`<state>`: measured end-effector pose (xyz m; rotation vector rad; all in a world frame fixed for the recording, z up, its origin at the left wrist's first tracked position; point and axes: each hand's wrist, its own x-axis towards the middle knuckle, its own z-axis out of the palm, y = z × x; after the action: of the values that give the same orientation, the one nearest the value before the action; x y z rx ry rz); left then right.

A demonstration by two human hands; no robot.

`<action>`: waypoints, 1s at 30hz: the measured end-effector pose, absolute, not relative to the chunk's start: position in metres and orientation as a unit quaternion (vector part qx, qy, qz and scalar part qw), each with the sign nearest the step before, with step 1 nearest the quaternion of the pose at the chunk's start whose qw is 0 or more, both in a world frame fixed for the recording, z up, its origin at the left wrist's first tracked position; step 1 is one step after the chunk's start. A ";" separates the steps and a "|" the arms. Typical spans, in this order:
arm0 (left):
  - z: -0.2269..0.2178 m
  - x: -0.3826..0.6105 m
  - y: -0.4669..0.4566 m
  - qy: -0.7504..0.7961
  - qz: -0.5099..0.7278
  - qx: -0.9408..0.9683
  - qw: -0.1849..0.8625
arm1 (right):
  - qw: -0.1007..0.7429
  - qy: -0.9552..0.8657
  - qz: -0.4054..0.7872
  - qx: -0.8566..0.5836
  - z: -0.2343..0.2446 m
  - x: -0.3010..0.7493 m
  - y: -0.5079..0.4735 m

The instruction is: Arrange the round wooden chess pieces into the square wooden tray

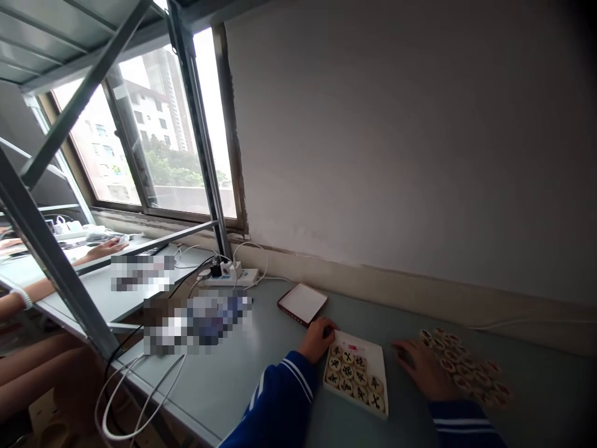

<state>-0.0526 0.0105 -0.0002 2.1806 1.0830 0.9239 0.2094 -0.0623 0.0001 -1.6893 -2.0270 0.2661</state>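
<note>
A shallow white box stands on the desk, with round Chinese chess pieces set in rows inside it. Their dark characters face up, and the box's far end has a gap with a small red mark. My left hand curls its fingers at the box's upper left corner, gripping the edge. To the right of the box, my right hand is low over the desk, fingers apart, with no piece visible in it. Just beyond it lies a loose spread of Chinese chess pieces, some with red characters, slightly blurred.
A dark red box lid lies behind my left hand. A power strip with plugs and cables sits against the wall. Blurred-out items and white cables occupy the left. Beyond the metal bed frame, another person's arm shows.
</note>
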 end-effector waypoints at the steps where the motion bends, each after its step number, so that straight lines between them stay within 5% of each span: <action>1: -0.001 -0.053 0.011 0.402 0.340 0.807 0.266 | 0.222 -0.749 0.104 -0.616 -0.006 0.221 -0.060; 10: -0.003 -0.054 0.011 0.400 0.343 0.809 0.262 | 0.220 -0.714 -0.025 -0.664 -0.007 0.243 -0.063; 18: 0.000 -0.054 0.007 0.410 0.346 0.804 0.257 | 0.173 -0.805 0.140 -0.550 0.025 0.133 -0.066; 26: -0.001 -0.054 0.008 0.409 0.340 0.807 0.256 | 0.287 -0.737 0.019 -0.611 0.023 0.162 -0.066; 30: -0.006 -0.054 0.009 0.411 0.341 0.808 0.248 | 0.214 -0.705 -0.078 -0.671 0.011 0.194 -0.069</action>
<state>-0.0542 0.0095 -0.0055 2.2026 1.1187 0.9303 0.1939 -0.0687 0.0115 -1.8619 -1.9569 -0.2173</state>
